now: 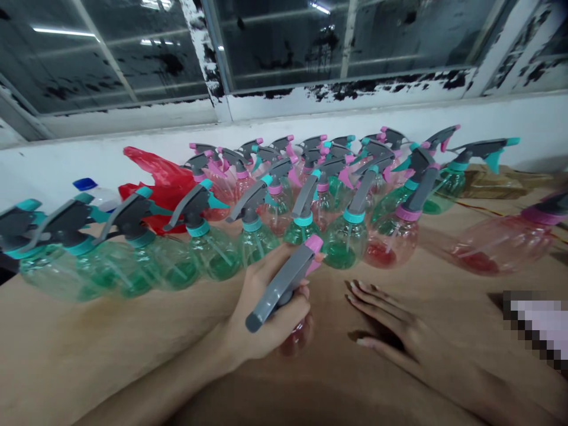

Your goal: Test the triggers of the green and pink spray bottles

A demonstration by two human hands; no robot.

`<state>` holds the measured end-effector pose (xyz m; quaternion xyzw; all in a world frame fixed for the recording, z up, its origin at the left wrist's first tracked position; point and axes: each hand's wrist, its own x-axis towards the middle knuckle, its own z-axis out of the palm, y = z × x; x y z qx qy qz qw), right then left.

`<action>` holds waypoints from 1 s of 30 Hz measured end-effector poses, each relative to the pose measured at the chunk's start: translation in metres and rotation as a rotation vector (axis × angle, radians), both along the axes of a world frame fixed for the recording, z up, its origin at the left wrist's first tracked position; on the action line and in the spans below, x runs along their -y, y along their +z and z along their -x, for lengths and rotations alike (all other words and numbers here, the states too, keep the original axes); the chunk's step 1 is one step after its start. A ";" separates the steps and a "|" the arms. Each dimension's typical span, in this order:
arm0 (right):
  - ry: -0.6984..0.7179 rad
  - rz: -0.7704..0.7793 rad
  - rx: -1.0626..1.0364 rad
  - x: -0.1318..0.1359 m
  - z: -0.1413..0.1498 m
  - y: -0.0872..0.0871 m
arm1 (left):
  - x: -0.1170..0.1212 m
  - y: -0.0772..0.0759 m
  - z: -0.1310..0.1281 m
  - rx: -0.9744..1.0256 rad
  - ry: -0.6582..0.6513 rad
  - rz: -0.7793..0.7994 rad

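My left hand (266, 307) grips a spray bottle (281, 290) with a grey sprayer head and pink trim. Its pinkish body (298, 334) shows below my fingers, with red liquid inside. My right hand (399, 331) lies flat and open on the tan table (89, 337), holding nothing, just right of that bottle. Directly ahead of my left hand stands a crowded group of upright spray bottles (302, 225), some teal-collared with green liquid, others pink-collared with red. Their nearest row almost reaches my left hand.
A pink-collared spray bottle (501, 242) lies on its side at the right. Behind the group are a red plastic bag (155, 183), a blue-capped white bottle (95, 195), and a brown package (492, 183). A white wall and paint-flecked window close off the far side.
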<state>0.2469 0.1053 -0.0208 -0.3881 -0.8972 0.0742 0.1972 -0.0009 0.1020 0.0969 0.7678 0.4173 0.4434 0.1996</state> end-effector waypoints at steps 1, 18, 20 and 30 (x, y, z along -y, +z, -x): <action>-0.001 0.000 -0.010 0.000 0.000 0.000 | 0.000 0.000 0.000 -0.002 -0.001 -0.006; -0.016 -0.005 -0.054 0.000 0.000 -0.002 | -0.002 0.000 -0.001 0.027 -0.018 0.011; -0.009 -0.012 -0.060 0.000 0.001 -0.003 | -0.001 0.001 0.000 0.023 -0.030 0.030; -0.012 0.018 -0.056 0.000 0.001 -0.001 | -0.003 0.005 0.004 -0.043 -0.030 0.013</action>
